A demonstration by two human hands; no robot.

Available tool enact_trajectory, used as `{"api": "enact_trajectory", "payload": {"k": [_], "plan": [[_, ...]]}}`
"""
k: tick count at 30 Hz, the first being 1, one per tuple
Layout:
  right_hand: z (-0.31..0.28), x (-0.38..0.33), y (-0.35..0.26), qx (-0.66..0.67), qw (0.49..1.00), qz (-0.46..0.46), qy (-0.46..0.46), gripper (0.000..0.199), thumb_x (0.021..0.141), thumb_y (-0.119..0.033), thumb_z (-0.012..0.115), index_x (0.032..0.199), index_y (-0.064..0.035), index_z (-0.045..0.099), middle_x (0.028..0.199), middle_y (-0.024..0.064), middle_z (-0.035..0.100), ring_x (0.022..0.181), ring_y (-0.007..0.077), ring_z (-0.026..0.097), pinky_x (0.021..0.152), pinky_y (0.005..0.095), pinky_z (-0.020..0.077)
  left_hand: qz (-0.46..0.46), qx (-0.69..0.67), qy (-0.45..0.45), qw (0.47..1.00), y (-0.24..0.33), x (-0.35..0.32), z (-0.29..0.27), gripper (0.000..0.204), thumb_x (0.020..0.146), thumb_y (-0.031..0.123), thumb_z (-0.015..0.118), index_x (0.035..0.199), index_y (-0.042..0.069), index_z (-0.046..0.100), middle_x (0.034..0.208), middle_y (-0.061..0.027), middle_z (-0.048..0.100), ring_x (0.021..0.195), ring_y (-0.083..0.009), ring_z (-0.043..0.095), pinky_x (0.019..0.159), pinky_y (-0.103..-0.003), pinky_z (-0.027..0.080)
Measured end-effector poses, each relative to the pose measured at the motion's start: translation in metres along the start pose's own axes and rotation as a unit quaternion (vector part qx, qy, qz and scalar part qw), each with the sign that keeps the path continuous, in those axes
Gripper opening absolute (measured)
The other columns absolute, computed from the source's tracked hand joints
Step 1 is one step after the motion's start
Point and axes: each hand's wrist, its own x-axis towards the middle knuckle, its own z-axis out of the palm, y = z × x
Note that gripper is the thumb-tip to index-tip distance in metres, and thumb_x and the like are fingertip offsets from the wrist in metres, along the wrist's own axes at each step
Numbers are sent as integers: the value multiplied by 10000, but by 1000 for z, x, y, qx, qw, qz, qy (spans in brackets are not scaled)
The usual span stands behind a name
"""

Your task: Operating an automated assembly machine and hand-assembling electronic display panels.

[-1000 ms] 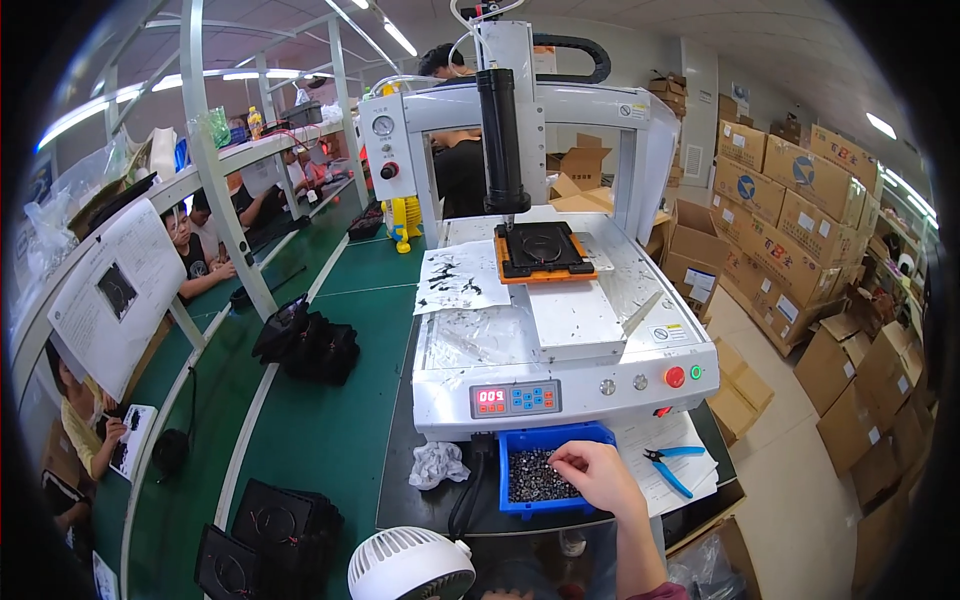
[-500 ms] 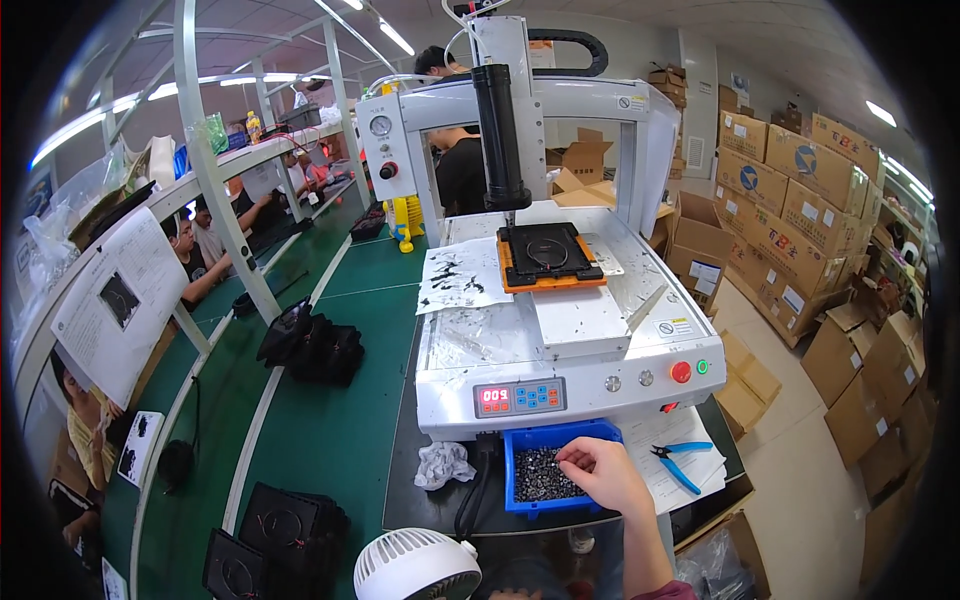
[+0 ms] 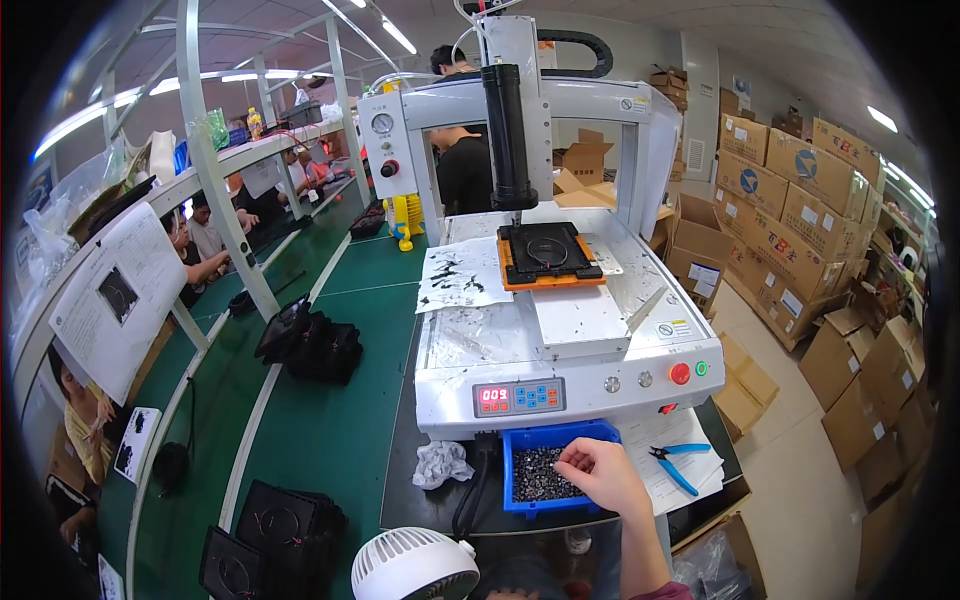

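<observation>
Hovering over the right side of the blue bin (image 3: 592, 431), my right hand (image 3: 608, 480) is the nearer one, fingertips drawn close; I cannot tell if this grip pinches anything. Loose small parts (image 3: 533, 476) lie just left and below, too tiny to single out. My hand hides the bin's near right corner. What shows of my left hand (image 3: 513, 594) is cut off, its state unclear.

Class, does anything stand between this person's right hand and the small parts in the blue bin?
Nothing visible does. The blue bin is open on top, and the right hand is directly over the small parts; whether it touches them is unclear.
</observation>
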Motion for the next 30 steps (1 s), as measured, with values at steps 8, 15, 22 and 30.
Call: {"api": "enact_trajectory", "payload": {"k": [8, 15, 22, 30], "plan": [[-3, -3, -8, -47, 998, -17, 24, 180, 832, -158, 676, 882, 15, 674, 721, 98, 637, 602, 160, 583, 578, 283, 475, 16, 20, 28, 999, -2, 4, 9, 479, 765, 235, 599, 1219, 87, 559, 1127, -204, 618, 1059, -351, 593, 888, -459, 473], [-70, 50, -77, -71, 954, -219, 193, 176, 939, -116, 523, 925, 28, 623, 719, 86, 582, 635, 164, 548, 614, 279, 443, 24, 39, -11, 999, -35, 34, 47, 586, 833, 397, 615, 1328, 125, 462, 1211, -182, 569, 1103, -399, 555, 912, -479, 453], [-135, 205, -79, -303, 939, -56, 149, 711, 934, -549, 354, 1080, 113, 570, 1043, 343, 598, 1041, 447, 576, 928, 457, 433, 17, 62, 31, 997, -32, 40, 47, 545, 794, 375, 654, 1242, 100, 512, 1153, -170, 602, 1076, -381, 581, 887, -491, 471], [-81, 198, -119, -421, 900, 80, 78, 898, 838, -738, 309, 1228, 40, 529, 1139, 240, 619, 1107, 376, 580, 938, 446, 450, 50, 50, 16, 997, -19, 37, 26, 500, 851, 351, 607, 1261, 87, 495, 1178, -184, 579, 1089, -381, 570, 872, -474, 485]]}}
